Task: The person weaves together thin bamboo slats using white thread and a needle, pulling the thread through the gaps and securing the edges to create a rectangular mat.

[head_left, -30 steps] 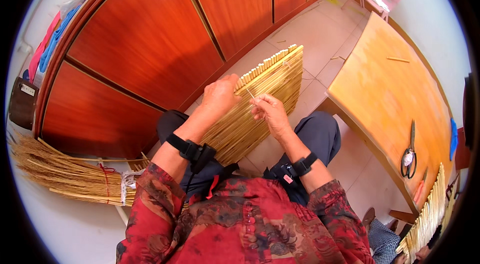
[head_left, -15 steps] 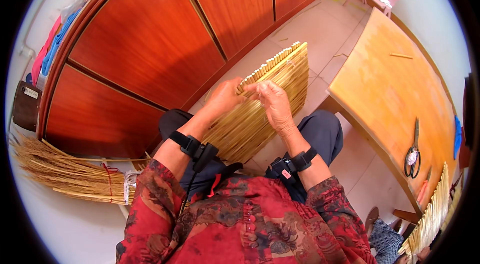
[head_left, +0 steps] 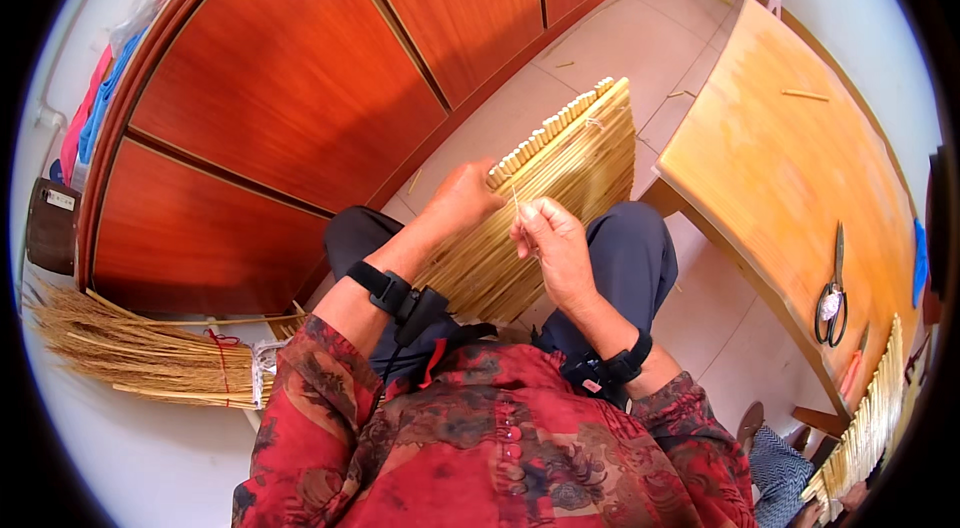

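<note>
Now, at the far left, a bundle of dried brush stalks (head_left: 140, 343) lies beside the red-brown cabinet (head_left: 270, 58), just as it did half a second ago. Next comes the left hand (head_left: 466, 198), staying at the upper edge of the stalk mat (head_left: 588, 158); its fingers are folded out of sight, so I cannot tell whether they grip the stalks. The mat stands slanted between the knees (head_left: 640, 240), its cut ends in a row along the top. The real change is in the right hand (head_left: 556, 243): half a second ago it was up against the left, and now it sits lower and apart, its fingers pinching a thin pale strand (head_left: 515, 197) that shows plainly in the gap. The strand looks straight, which suggests it is being pulled snug at the edge, though where it ends is too fine to see. Further right, the black-handled scissors (head_left: 838, 263) rest unused on the worktop (head_left: 760, 158).
</note>
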